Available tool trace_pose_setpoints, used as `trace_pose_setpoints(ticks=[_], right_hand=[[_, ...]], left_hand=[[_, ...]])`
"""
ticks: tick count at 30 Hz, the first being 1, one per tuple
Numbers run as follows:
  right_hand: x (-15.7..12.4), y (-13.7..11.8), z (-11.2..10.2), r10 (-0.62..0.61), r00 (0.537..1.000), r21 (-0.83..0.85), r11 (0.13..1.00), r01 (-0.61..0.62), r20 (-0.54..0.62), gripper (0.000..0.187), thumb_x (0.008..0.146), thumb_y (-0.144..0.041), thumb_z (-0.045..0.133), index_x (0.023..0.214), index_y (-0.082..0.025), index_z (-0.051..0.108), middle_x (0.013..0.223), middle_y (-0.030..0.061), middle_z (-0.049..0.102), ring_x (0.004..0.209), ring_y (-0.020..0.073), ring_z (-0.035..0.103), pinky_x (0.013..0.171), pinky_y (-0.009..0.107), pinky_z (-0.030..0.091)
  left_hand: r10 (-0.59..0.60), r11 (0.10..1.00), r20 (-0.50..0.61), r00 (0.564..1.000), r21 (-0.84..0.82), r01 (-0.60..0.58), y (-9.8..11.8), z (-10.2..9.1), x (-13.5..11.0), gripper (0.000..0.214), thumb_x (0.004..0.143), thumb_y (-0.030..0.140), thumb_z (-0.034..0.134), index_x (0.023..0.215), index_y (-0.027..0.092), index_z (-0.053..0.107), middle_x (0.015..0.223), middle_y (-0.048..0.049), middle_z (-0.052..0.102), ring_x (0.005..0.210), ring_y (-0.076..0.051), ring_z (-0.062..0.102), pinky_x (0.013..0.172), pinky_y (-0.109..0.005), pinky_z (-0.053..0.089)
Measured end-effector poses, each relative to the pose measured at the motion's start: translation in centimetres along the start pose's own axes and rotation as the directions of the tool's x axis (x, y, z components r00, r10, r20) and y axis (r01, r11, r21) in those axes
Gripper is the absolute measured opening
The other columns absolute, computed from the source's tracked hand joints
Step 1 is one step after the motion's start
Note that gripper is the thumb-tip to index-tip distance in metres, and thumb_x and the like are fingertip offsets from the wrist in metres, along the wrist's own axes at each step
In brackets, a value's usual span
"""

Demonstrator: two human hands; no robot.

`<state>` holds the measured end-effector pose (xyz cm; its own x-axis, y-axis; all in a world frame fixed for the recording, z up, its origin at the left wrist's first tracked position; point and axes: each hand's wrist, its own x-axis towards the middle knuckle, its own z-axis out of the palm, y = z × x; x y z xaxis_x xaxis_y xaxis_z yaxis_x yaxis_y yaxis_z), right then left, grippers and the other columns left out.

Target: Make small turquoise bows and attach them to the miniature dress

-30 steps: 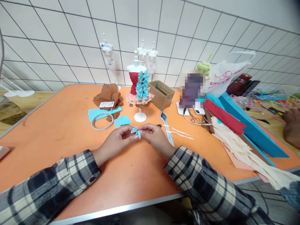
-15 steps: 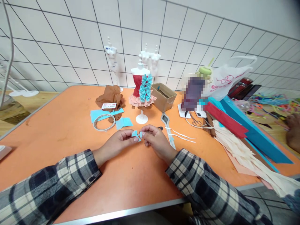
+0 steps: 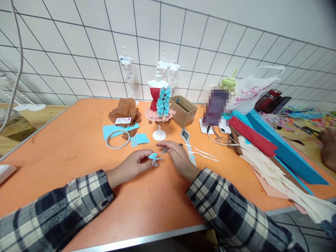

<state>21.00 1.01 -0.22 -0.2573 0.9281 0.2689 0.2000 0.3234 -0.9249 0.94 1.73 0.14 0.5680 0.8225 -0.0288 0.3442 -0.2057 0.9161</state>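
Between the thumb and fingers of my left hand [image 3: 132, 163], a small light-blue crepe-paper bow [image 3: 153, 157] is pinched at its middle, its ends fanned out. My right hand [image 3: 177, 157] is apart from the bow, fingers stretched over the table and holding nothing that I can see. Beneath its fingertips shows a thin grey tool [image 3: 163, 150], blurred and mostly covered; a dark bit sticks out behind the hand. Beyond both hands stands a small white dress form [image 3: 159, 134] wearing a red bodice, a blue ruffle [image 3: 163, 102] and a pink frilled skirt [image 3: 153, 114].
Left of the form lie a tape roll [image 3: 107, 142], blue paper pieces [image 3: 140, 139] and crumpled brown paper [image 3: 123, 109]. A cardboard box [image 3: 187, 115] stands behind. To the right are white strips [image 3: 204, 154], scissors [image 3: 219, 138] and paper sheets [image 3: 252, 136]. Another person's hand [image 3: 328, 147] rests far right.
My right hand has let go of the blue bow and straightened its fingers over the grey tool. The bow stays in my left hand. The view has shifted slightly.
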Motion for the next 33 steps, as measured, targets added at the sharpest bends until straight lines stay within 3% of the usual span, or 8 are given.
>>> trace_pose_setpoints(ticks=[3,8,14,22,27,30,32,33], right_hand=[[-0.1,-0.6,0.1,-0.102,0.995,-0.264,0.959,0.098,-0.001,0.030,0.078,-0.011,0.046,0.095,-0.019,0.069,0.102,0.0065,0.069,0.099,0.0210,0.059,0.091,0.036,0.043],[-0.1,-0.5,0.9,0.012,0.998,-0.344,0.939,0.012,0.067,0.011,0.080,-0.024,0.061,0.077,-0.019,0.070,0.076,0.0013,0.069,0.075,0.0164,0.059,0.071,0.028,0.042],[-0.3,0.0,1.6,0.131,0.989,-0.259,0.960,-0.109,0.068,0.013,0.079,-0.025,0.064,0.070,-0.019,0.070,0.059,-0.0028,0.061,0.055,0.0100,0.050,0.053,0.022,0.034],[-0.1,0.6,2.1,0.091,0.996,-0.247,0.965,-0.091,-0.013,0.005,0.073,-0.025,0.071,0.071,-0.020,0.071,0.059,-0.0040,0.057,0.058,0.0100,0.048,0.055,0.022,0.032],[0.0,0.7,2.8,0.195,0.979,0.014,0.981,-0.195,-0.062,0.006,0.073,-0.024,0.067,0.071,-0.018,0.067,0.054,-0.0059,0.045,0.051,0.0087,0.037,0.049,0.023,0.028],[0.1,0.3,2.8,0.209,0.976,0.255,0.949,-0.185,-0.068,0.011,0.075,-0.029,0.066,0.074,-0.018,0.063,0.063,-0.0035,0.053,0.056,0.0095,0.043,0.053,0.023,0.034],[0.2,0.2,2.6,0.194,0.979,0.343,0.925,-0.163,-0.058,0.015,0.074,-0.032,0.067,0.076,-0.018,0.063,0.068,-0.0016,0.058,0.061,0.0108,0.049,0.058,0.024,0.039],[0.2,0.1,2.5,0.189,0.981,0.361,0.919,-0.159,-0.049,0.016,0.074,-0.033,0.068,0.076,-0.018,0.063,0.068,-0.0012,0.059,0.062,0.0113,0.051,0.060,0.025,0.041]], left_hand=[[-0.039,0.999,0.007,0.999,-0.034,0.039,0.1,0.1,0.0,0.029,0.081,0.044,0.059,0.077,0.016,0.057,0.073,0.0008,0.052,0.071,-0.015,0.048,0.065,-0.026,0.040],[-0.037,0.998,-0.021,0.999,-0.058,0.035,0.1,0.3,0.0,0.029,0.081,0.044,0.057,0.073,0.016,0.054,0.071,0.0011,0.050,0.069,-0.015,0.047,0.063,-0.025,0.038],[-0.009,1.000,-0.046,0.999,0.021,0.010,0.3,0.4,-0.1,0.030,0.082,0.044,0.056,0.071,0.016,0.055,0.068,0.0009,0.050,0.066,-0.015,0.045,0.059,-0.024,0.037],[0.022,0.973,-0.119,0.993,0.232,0.006,-0.1,0.6,-0.2,0.023,0.085,0.035,0.049,0.071,0.017,0.055,0.069,-0.0012,0.053,0.068,-0.017,0.048,0.061,-0.026,0.037],[0.192,0.921,-0.213,0.958,0.377,-0.101,0.7,0.4,-0.8,0.015,0.086,0.030,0.054,0.076,0.019,0.058,0.079,-0.0046,0.060,0.078,-0.020,0.053,0.072,-0.030,0.041],[0.170,0.979,-0.324,0.931,0.166,-0.121,1.0,0.2,-1.0,0.018,0.085,0.036,0.059,0.091,0.020,0.062,0.091,-0.0065,0.063,0.086,-0.022,0.056,0.079,-0.031,0.044],[0.048,0.990,-0.341,0.939,-0.106,-0.089,0.9,0.2,-1.0,0.026,0.086,0.043,0.058,0.094,0.019,0.062,0.088,-0.0057,0.064,0.079,-0.020,0.057,0.073,-0.030,0.046],[-0.027,0.968,-0.292,0.956,-0.247,-0.048,0.8,0.2,-0.9,0.029,0.086,0.046,0.058,0.091,0.018,0.063,0.083,-0.0053,0.064,0.073,-0.019,0.057,0.068,-0.029,0.047]])
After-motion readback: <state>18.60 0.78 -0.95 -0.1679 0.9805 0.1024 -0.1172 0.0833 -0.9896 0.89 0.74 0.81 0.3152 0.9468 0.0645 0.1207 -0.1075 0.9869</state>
